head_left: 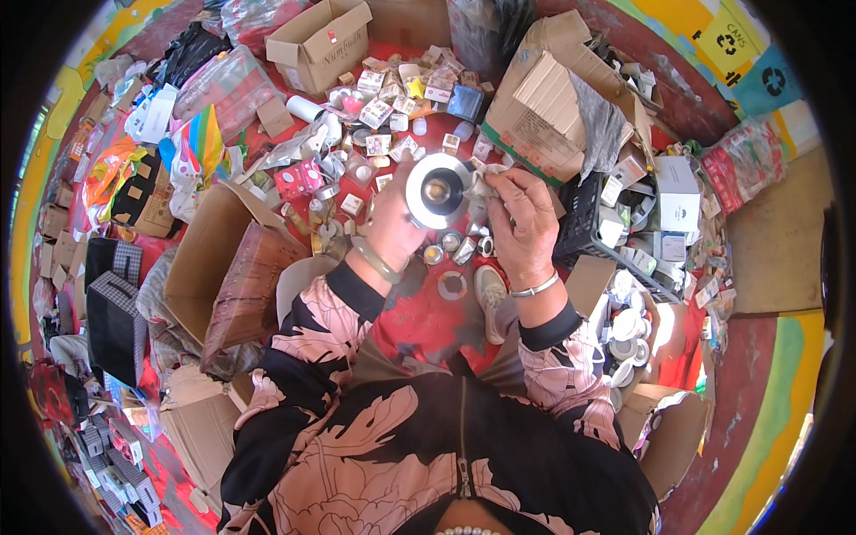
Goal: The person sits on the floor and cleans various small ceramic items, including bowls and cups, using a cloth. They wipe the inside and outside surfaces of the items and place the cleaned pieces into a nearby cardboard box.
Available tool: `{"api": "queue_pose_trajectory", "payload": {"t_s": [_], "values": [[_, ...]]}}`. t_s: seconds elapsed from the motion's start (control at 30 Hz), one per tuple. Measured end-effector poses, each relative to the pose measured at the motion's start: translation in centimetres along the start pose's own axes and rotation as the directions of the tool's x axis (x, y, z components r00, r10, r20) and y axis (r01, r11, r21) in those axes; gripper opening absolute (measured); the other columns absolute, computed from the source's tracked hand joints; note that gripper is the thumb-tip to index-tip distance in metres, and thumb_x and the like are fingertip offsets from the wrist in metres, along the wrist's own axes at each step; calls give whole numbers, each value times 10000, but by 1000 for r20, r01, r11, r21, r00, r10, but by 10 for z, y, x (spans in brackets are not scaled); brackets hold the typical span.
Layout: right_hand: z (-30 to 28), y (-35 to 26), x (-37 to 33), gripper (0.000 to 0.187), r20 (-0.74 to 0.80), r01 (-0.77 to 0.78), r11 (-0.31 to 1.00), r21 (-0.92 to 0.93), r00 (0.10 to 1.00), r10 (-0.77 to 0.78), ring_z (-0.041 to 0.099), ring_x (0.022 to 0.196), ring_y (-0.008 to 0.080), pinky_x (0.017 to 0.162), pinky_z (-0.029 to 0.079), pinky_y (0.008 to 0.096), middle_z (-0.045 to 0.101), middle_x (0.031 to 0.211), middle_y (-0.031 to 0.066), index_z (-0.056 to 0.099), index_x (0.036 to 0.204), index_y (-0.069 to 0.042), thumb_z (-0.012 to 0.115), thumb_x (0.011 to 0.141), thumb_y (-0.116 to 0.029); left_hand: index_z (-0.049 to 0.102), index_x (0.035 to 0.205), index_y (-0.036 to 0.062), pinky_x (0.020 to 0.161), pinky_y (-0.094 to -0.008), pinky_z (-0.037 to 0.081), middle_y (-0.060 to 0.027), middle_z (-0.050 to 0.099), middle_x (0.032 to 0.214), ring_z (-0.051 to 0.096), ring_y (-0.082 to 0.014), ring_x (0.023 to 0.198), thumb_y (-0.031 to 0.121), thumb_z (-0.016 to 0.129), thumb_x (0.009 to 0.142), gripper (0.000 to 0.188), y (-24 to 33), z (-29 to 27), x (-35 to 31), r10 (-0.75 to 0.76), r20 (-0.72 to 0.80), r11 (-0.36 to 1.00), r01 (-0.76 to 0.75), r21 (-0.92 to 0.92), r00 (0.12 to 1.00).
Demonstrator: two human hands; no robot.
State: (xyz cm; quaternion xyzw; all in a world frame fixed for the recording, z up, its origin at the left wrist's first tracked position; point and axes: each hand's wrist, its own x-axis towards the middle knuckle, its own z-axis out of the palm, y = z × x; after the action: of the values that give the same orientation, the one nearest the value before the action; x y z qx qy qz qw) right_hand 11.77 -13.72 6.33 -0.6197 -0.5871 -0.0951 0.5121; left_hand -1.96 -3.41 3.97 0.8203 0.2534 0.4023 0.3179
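Observation:
My left hand (390,225) is wrapped round a round spotlight fixture (437,189) with a wide silver rim and a dark, amber-tinted centre. The fixture faces up towards me, in front of my chest. Beside it, on the right, my right hand (526,218) pinches a small pale, crumpled piece (480,189) close to the fixture's rim. I cannot make out what that piece is, or whether it is joined to the fixture. Several small round lamp-like parts (450,241) lie on the red floor just below my hands.
Small boxes (392,89) are heaped ahead. Open cardboard boxes stand at the left (223,267), far left (318,49) and far right (553,116). A black crate (588,223) of boxes is on my right, near a carton of white round parts (629,330). My shoe (492,303) rests on the floor between.

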Motion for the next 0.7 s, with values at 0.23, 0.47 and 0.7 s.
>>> {"api": "queue_pose_trajectory", "payload": {"t_s": [0.23, 0.47, 0.7], "values": [[34, -18, 1, 220, -7, -137, 956, 261, 990, 144, 580, 835, 278, 747, 480, 337, 583, 900, 113, 615, 843, -43, 563, 670, 83, 544, 1065, -9, 727, -272, 489, -92, 605, 961, 593, -160, 838, 254, 370, 956, 334, -4, 38, -10, -523, 255, 273, 443, -854, 813], [24, -19, -7, 212, 365, -284, 893, 350, 919, 150, 587, 819, 251, 712, 478, 310, 582, 874, 92, 631, 792, -50, 559, 651, 91, 545, 1069, 7, 737, -303, 498, -92, 618, 913, 608, -188, 813, 281, 360, 961, 348, -7, 17, 7, -511, 308, 220, 468, -856, 803], [6, 1, -9, 172, 536, -459, 832, 312, 808, 244, 596, 730, 214, 667, 474, 294, 610, 786, 59, 625, 784, -29, 554, 671, 80, 554, 941, 5, 700, -343, 512, -111, 615, 855, 613, -219, 768, 341, 373, 964, 382, -6, 28, 5, -564, 434, -85, 473, -877, 702]]}}
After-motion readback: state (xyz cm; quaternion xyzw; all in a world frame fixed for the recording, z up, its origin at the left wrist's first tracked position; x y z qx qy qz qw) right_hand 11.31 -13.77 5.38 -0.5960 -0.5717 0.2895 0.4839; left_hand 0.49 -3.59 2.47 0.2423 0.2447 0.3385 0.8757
